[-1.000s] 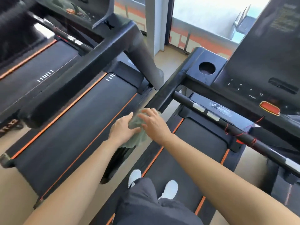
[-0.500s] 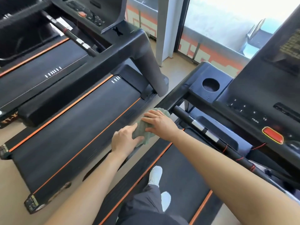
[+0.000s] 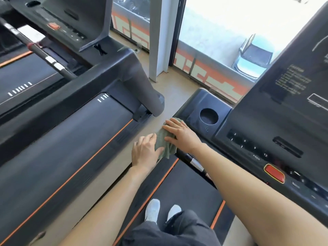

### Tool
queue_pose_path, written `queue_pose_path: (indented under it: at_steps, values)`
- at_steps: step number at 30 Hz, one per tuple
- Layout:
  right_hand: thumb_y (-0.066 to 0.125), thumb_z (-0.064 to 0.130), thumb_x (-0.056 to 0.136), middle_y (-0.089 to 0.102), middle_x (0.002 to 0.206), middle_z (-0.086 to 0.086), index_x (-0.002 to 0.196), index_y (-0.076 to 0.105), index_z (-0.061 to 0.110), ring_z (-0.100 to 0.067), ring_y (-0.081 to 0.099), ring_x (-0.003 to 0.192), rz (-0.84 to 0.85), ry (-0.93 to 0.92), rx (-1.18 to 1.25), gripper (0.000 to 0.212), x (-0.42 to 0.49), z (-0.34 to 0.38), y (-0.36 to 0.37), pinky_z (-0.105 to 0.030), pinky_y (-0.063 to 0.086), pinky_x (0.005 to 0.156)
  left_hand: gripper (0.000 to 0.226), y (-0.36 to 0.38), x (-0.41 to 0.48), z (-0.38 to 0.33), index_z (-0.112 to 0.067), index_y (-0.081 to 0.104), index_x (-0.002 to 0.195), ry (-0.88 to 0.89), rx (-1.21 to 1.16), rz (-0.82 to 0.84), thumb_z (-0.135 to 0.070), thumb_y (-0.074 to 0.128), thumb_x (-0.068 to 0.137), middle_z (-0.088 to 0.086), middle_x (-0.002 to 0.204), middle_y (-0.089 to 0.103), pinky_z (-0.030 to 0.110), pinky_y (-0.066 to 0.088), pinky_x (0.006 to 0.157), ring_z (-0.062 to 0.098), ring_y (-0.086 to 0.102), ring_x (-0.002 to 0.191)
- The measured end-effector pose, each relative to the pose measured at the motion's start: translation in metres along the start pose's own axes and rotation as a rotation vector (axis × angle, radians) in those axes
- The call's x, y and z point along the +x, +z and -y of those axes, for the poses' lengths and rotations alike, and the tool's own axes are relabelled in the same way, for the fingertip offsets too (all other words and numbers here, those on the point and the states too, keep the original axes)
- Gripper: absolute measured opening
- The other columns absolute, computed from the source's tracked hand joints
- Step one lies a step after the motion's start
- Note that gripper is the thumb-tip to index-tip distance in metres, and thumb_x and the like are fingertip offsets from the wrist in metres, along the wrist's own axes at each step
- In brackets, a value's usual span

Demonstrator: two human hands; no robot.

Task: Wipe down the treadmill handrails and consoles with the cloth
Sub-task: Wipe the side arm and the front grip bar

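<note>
**Item:** cloth [image 3: 166, 143], green, bunched.
**Location:** draped over the top end of the left handrail [image 3: 179, 113] of the treadmill the person stands on. It lies just beside the cup holder [image 3: 208, 116] at the corner of the console [image 3: 266, 125]. A tail hangs off the inner side.

**Right hand** [image 3: 182, 136]: grip apart, fingers straight, palm flat on the cloth and pressing down.

**Left hand** [image 3: 146, 150]: grip apart, fingers nearly straight against the outer side of the cloth, thumb laid across it. Nothing is pinched, as far as can be seen.

**Step in hand (judged):** wiping the rail where it joins the console housing.

**Method notes (judged):**
- Hold the palm pressure even, so the cloth travels with the hand rather than slipping beneath it.
- Use the left hand to wrap the cloth round the rail's outer face, so the side and underside get cleaned as well as the top.
- Gather the hanging tail, which could snag on the crossbar [image 3: 196, 164] below.
- Work into the seam at the cup holder, then onto the console, going lightly near the red stop button [image 3: 274, 173] and the number keys.

**Remaining (judged):** console face, crossbar, and the right rail, which is out of view.
</note>
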State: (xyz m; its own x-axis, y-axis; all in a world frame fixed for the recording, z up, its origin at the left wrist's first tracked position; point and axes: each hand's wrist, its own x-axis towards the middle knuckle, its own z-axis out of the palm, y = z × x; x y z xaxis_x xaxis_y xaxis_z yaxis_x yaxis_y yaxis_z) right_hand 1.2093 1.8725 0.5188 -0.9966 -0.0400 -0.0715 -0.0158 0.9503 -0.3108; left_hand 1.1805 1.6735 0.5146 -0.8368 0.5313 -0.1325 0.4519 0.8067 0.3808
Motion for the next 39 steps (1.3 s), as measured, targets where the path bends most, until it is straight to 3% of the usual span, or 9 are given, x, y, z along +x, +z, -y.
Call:
queue_pose_path:
  at_steps: [6, 14, 20, 25, 29, 32, 35, 39]
  values:
    - [0.041, 0.054, 0.103, 0.015, 0.168, 0.003, 0.158, 0.028, 0.031, -0.016, 0.005, 0.156, 0.049, 0.124, -0.107, 0.061, 0.009, -0.041, -0.018, -0.041, 0.004, 0.127, 0.068, 0.006, 0.049, -0.032, -0.014, 0.034, 0.157, 0.023, -0.074, 0.094, -0.047, 0.055, 0.1, 0.006, 0.153, 0.047, 0.038, 0.037, 0.109, 0.027, 0.045, 0.136]
    - [0.022, 0.06, 0.104, -0.005, 0.169, 0.006, 0.161, 0.002, 0.034, -0.012, -0.01, 0.155, 0.073, 0.261, -0.14, 0.066, 0.007, -0.095, -0.041, -0.044, -0.002, 0.126, 0.071, 0.01, 0.111, -0.075, -0.018, 0.028, 0.16, 0.07, -0.055, 0.13, -0.051, 0.052, 0.101, 0.002, 0.159, 0.04, 0.039, 0.034, 0.113, 0.024, 0.041, 0.142]
    - [0.018, 0.051, 0.106, -0.006, 0.169, 0.003, 0.161, -0.003, 0.032, -0.014, -0.008, 0.155, 0.074, 0.384, -0.15, 0.062, 0.008, -0.136, -0.057, -0.045, -0.005, 0.126, 0.071, 0.013, 0.16, -0.11, -0.021, 0.026, 0.16, 0.152, -0.036, 0.125, -0.051, 0.051, 0.101, 0.0, 0.164, 0.034, 0.043, 0.033, 0.115, 0.025, 0.042, 0.143]
    - [0.026, 0.036, 0.104, -0.008, 0.169, -0.002, 0.161, -0.004, 0.022, -0.016, -0.009, 0.155, 0.114, 0.494, -0.173, 0.066, 0.003, -0.151, -0.067, -0.041, -0.006, 0.126, 0.067, 0.015, 0.191, -0.134, -0.022, 0.025, 0.161, 0.253, 0.061, 0.11, -0.045, 0.05, 0.103, -0.001, 0.167, 0.026, 0.044, 0.035, 0.112, 0.028, 0.041, 0.142]
    - [0.026, 0.029, 0.102, 0.003, 0.169, -0.01, 0.161, 0.006, 0.01, -0.021, 0.0, 0.156, 0.097, 0.635, -0.132, 0.065, -0.001, -0.154, -0.08, -0.038, -0.004, 0.126, 0.065, 0.01, 0.19, -0.13, -0.031, 0.026, 0.16, 0.31, -0.026, 0.171, -0.04, 0.053, 0.102, -0.009, 0.168, 0.021, 0.045, 0.035, 0.113, 0.023, 0.034, 0.146]
    - [0.028, 0.031, 0.1, 0.012, 0.167, -0.016, 0.159, 0.018, 0.005, -0.026, 0.008, 0.155, 0.022, 0.698, -0.101, 0.065, -0.004, -0.147, -0.08, -0.04, 0.001, 0.127, 0.058, 0.003, 0.165, -0.105, -0.032, 0.041, 0.154, 0.192, -0.178, 0.063, -0.036, 0.058, 0.1, -0.006, 0.159, 0.042, 0.042, 0.04, 0.111, 0.022, 0.044, 0.14]
    - [0.033, 0.036, 0.1, 0.01, 0.168, -0.011, 0.16, 0.02, 0.016, -0.027, 0.005, 0.156, -0.07, 0.625, -0.032, 0.064, -0.004, -0.131, -0.073, -0.046, 0.001, 0.126, 0.053, -0.001, 0.129, -0.073, -0.033, 0.051, 0.146, 0.011, -0.23, 0.03, -0.044, 0.061, 0.096, -0.008, 0.147, 0.055, 0.04, 0.045, 0.105, 0.021, 0.051, 0.133]
    - [0.029, 0.06, 0.101, -0.004, 0.169, -0.004, 0.162, 0.007, 0.029, -0.028, -0.008, 0.155, 0.046, 0.563, 0.0, 0.072, 0.011, -0.13, -0.067, -0.048, -0.002, 0.126, 0.065, 0.004, 0.084, -0.052, -0.038, 0.037, 0.154, -0.06, -0.105, 0.117, -0.06, 0.053, 0.095, -0.009, 0.142, 0.056, 0.039, 0.046, 0.097, 0.019, 0.052, 0.13]
